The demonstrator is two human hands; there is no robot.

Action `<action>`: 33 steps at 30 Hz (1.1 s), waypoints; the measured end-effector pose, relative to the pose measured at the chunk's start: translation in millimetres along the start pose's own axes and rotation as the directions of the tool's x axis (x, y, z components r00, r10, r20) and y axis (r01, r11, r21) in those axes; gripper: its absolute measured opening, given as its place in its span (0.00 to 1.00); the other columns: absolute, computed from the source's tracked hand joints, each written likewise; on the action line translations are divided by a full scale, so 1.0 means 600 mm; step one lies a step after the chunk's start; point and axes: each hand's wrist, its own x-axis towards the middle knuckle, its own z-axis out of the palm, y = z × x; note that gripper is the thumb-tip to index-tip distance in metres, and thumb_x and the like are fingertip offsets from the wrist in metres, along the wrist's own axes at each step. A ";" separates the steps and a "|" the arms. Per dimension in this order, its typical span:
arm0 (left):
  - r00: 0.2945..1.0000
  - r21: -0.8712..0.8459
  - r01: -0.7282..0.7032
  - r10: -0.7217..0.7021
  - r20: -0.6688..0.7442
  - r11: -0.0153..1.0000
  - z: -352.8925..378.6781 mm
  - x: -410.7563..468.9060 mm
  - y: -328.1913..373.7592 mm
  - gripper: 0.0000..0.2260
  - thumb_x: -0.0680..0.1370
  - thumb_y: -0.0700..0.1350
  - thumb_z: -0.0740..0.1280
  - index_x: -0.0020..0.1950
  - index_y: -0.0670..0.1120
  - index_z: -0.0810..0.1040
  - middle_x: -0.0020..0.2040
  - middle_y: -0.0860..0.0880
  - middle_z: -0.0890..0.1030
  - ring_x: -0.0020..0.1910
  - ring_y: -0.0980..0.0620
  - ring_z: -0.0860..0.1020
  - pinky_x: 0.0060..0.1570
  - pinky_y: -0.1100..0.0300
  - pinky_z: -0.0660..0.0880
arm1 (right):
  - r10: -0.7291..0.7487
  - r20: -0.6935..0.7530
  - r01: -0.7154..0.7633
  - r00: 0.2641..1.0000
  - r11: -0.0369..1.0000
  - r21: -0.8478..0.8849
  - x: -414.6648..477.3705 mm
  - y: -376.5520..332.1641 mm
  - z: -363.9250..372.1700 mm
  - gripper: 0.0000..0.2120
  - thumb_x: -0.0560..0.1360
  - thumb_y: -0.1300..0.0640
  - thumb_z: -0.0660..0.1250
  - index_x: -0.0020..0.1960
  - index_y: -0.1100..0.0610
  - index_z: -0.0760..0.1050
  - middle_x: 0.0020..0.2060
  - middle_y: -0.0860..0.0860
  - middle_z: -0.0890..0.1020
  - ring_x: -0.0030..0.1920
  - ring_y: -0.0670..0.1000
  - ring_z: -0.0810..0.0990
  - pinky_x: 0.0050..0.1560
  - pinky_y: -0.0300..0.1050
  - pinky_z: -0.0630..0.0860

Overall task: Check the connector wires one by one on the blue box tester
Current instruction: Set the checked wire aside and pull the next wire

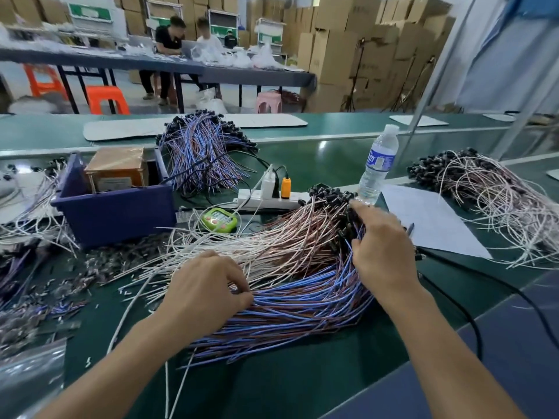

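- Left hand (208, 288): fingers curled, thumb and fingertips pinching strands of the blue-and-brown wire bundle (302, 309) near its loose ends.
- Right hand (381, 249): fingers curled into the same bundle at its black-connector end, gripping it there.
- Bundle lies fanned on the green bench (302, 385) in front of the person, touching a pink-and-white wire heap (272, 240) behind it.
- Blue box (115, 210) stands to the left, apart from both hands; a copper-coloured unit (116, 167) sits inside.
- Power strip (266, 198) and green timer (219, 220) lie behind the heap.
- Water bottle (378, 164) upright just beyond the right hand; paper sheet (432, 222) beside it.
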 end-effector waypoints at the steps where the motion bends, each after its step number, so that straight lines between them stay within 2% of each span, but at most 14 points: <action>1: 1.000 -0.008 -0.006 0.006 0.003 1.000 0.000 -0.001 -0.002 0.04 0.68 0.59 0.78 0.39 0.62 0.86 0.42 0.72 0.77 0.50 0.65 0.71 0.45 0.62 0.65 | -0.018 -0.002 0.018 1.000 0.999 -0.035 -0.001 0.001 0.002 0.31 0.69 0.69 0.75 0.69 0.52 0.77 0.57 0.54 0.82 0.57 0.57 0.77 0.60 0.54 0.76; 4: 1.000 -0.076 0.012 -0.010 0.021 0.997 0.001 -0.003 -0.007 0.03 0.68 0.58 0.79 0.39 0.63 0.86 0.45 0.72 0.78 0.52 0.65 0.72 0.50 0.60 0.67 | -0.044 -0.015 0.042 0.999 0.996 -0.073 -0.008 -0.005 0.007 0.25 0.66 0.72 0.75 0.59 0.55 0.85 0.56 0.55 0.80 0.56 0.58 0.76 0.60 0.55 0.74; 8: 0.997 -0.233 0.053 -0.041 0.058 0.971 -0.006 -0.003 -0.017 0.05 0.69 0.56 0.80 0.40 0.65 0.86 0.46 0.72 0.80 0.52 0.69 0.76 0.55 0.59 0.72 | -0.110 -0.043 0.110 0.993 0.994 -0.007 -0.028 -0.040 0.012 0.23 0.62 0.74 0.76 0.52 0.54 0.86 0.52 0.52 0.80 0.53 0.56 0.76 0.58 0.52 0.73; 11: 0.996 -0.321 0.089 -0.080 0.040 0.943 -0.020 -0.002 -0.028 0.05 0.70 0.54 0.79 0.40 0.65 0.86 0.46 0.71 0.82 0.47 0.66 0.81 0.46 0.70 0.75 | -0.143 -0.017 0.144 0.990 0.986 0.087 -0.041 -0.087 0.022 0.19 0.63 0.73 0.77 0.48 0.54 0.87 0.51 0.50 0.82 0.54 0.53 0.77 0.58 0.49 0.74; 13: 0.992 -0.353 0.117 -0.124 0.003 0.928 -0.032 -0.004 -0.042 0.04 0.71 0.53 0.78 0.40 0.63 0.87 0.46 0.69 0.83 0.48 0.71 0.78 0.44 0.77 0.68 | -0.181 0.028 0.173 0.983 0.968 0.183 -0.047 -0.130 0.034 0.16 0.66 0.71 0.76 0.47 0.53 0.86 0.51 0.49 0.83 0.55 0.52 0.77 0.61 0.48 0.75; 17: 0.977 -0.378 0.165 -0.202 -0.061 0.911 -0.059 -0.016 -0.076 0.03 0.71 0.51 0.78 0.39 0.58 0.87 0.45 0.66 0.84 0.48 0.72 0.79 0.49 0.71 0.70 | -0.312 0.156 0.244 0.937 0.905 0.348 -0.056 -0.226 0.065 0.15 0.68 0.71 0.71 0.46 0.52 0.85 0.50 0.49 0.84 0.56 0.50 0.75 0.60 0.42 0.69; 20: 0.958 -0.379 0.207 -0.266 -0.108 0.902 -0.083 -0.038 -0.106 0.04 0.70 0.49 0.78 0.41 0.60 0.88 0.40 0.68 0.84 0.46 0.74 0.78 0.44 0.74 0.70 | -0.381 0.236 0.249 0.894 0.860 0.446 -0.064 -0.306 0.085 0.15 0.68 0.70 0.70 0.44 0.52 0.85 0.46 0.51 0.85 0.56 0.53 0.75 0.55 0.41 0.67; 22: 0.942 -0.370 0.229 -0.300 -0.148 0.900 -0.098 -0.053 -0.131 0.07 0.70 0.48 0.78 0.42 0.62 0.87 0.35 0.69 0.82 0.43 0.74 0.78 0.40 0.76 0.70 | -0.421 0.268 0.242 0.867 0.824 0.513 -0.069 -0.358 0.098 0.14 0.68 0.68 0.68 0.43 0.52 0.86 0.42 0.53 0.84 0.51 0.54 0.75 0.48 0.43 0.66; 24: 0.916 -0.366 0.266 -0.352 -0.191 0.892 -0.114 -0.070 -0.159 0.07 0.70 0.46 0.77 0.41 0.59 0.87 0.33 0.67 0.82 0.37 0.70 0.79 0.38 0.74 0.72 | -0.460 0.290 0.244 0.839 0.795 0.555 -0.073 -0.406 0.110 0.12 0.68 0.66 0.68 0.43 0.53 0.86 0.39 0.54 0.83 0.48 0.55 0.76 0.44 0.45 0.66; 27: 0.860 -0.353 0.342 -0.441 -0.257 0.871 -0.141 -0.105 -0.207 0.05 0.71 0.48 0.78 0.38 0.59 0.86 0.34 0.63 0.84 0.37 0.65 0.80 0.38 0.65 0.74 | -0.499 0.337 0.239 0.799 0.777 0.583 -0.080 -0.472 0.126 0.11 0.70 0.63 0.69 0.44 0.50 0.86 0.41 0.53 0.84 0.44 0.54 0.78 0.42 0.43 0.69; 30: 0.778 -0.292 0.466 -0.544 -0.314 0.836 -0.166 -0.155 -0.260 0.07 0.71 0.54 0.78 0.33 0.61 0.85 0.30 0.63 0.81 0.36 0.65 0.79 0.33 0.70 0.70 | -0.526 0.409 0.204 0.746 0.764 0.613 -0.089 -0.530 0.138 0.11 0.69 0.65 0.68 0.40 0.51 0.85 0.39 0.50 0.84 0.42 0.52 0.80 0.42 0.43 0.76; 33: 0.671 -0.271 0.579 -0.638 -0.377 0.769 -0.189 -0.198 -0.311 0.10 0.71 0.54 0.78 0.31 0.60 0.83 0.30 0.64 0.80 0.30 0.65 0.76 0.31 0.73 0.66 | -0.563 0.481 0.203 0.672 0.765 0.611 -0.100 -0.586 0.149 0.13 0.69 0.68 0.65 0.41 0.53 0.85 0.40 0.50 0.85 0.43 0.53 0.82 0.46 0.49 0.81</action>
